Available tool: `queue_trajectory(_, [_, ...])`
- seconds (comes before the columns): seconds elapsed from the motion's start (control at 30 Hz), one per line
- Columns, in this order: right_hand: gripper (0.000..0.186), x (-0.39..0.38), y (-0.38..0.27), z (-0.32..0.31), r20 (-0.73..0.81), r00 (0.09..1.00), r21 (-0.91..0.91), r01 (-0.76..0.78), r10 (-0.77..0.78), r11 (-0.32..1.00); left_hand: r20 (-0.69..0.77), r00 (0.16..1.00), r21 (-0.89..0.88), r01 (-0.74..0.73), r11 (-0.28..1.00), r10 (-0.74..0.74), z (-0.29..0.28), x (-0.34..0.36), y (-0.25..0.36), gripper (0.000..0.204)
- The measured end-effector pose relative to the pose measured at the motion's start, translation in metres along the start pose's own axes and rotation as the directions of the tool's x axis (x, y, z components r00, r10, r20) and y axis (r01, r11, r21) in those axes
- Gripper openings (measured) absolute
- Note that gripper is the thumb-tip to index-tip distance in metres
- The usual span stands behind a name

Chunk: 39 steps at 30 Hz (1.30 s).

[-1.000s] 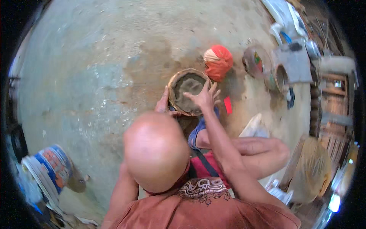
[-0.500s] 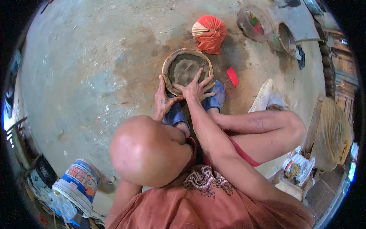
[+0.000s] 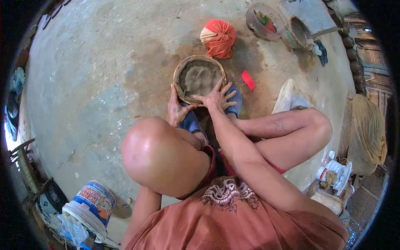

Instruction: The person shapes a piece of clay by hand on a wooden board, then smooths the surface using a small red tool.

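A round, shallow bowl (image 3: 176, 75) with a brownish rim sits between my feet, filled with wet grey clay or mud (image 3: 198, 77) whose surface is uneven. My left hand (image 3: 178, 109) holds its lower left side, fingers along the outer wall and thumb reaching toward the near rim. On the near right side, my right hand (image 3: 215, 98) grasps the rim with spread fingers. Its thumb and index finger lie at the inner edge, while the other fingers reach past the outside. The bowl's underside is hidden.
Beyond the bowl is a bundle in orange-red cloth (image 3: 219, 38). A red flat piece (image 3: 248, 80) lies to the right, near a whitish sack (image 3: 288, 96). Two round containers (image 3: 296, 32) stand far right. A blue-and-white bucket (image 3: 89, 208) is at lower left. My slippers (image 3: 233, 101) flank the bowl.
My right index finger has shifted from over the grey filling toward the bowl's right rim. My left hand keeps its place on the side. The whole view has shifted slightly.
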State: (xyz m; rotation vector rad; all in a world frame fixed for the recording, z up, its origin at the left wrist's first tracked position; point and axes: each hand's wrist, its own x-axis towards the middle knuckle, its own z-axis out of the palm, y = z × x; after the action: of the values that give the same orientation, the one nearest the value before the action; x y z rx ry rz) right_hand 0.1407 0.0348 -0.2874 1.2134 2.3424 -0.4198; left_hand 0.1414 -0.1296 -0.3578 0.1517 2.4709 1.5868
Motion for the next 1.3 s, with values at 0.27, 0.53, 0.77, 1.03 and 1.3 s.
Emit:
queue_trajectory(0.27, [0.150, 0.001, -0.019, -0.002, -0.010, 1.000, -0.008, 0.001, -0.001, 1.000, -0.064, 0.998, -0.066, -0.028, 0.997, 0.024, -0.003, -0.005, -0.002, 0.146])
queue_trajectory(0.53, [0.153, 0.017, 0.013, -0.020, 0.099, 0.995, -0.051, 0.019, -0.014, 0.999, 0.082, 0.995, -0.048, 0.059, 0.997, -0.055, 0.002, -0.006, 0.001, 0.128])
queue_trajectory(0.77, [0.154, 0.018, 0.004, -0.007, -0.016, 0.999, -0.043, 0.050, -0.051, 0.998, 0.098, 0.993, -0.052, 0.076, 0.996, -0.071, 0.000, 0.000, 0.001, 0.126])
queue_trajectory(1.03, [0.166, 0.066, -0.001, -0.030, 0.149, 0.984, -0.081, 0.108, -0.095, 0.991, 0.005, 0.999, -0.058, -0.053, 0.997, 0.054, -0.004, 0.008, -0.004, 0.145])
queue_trajectory(1.3, [0.166, 0.063, 0.005, -0.029, 0.175, 0.972, -0.211, 0.193, -0.157, 0.958, -0.063, 0.995, 0.026, -0.077, 0.997, 0.078, 0.000, -0.002, -0.016, 0.147])
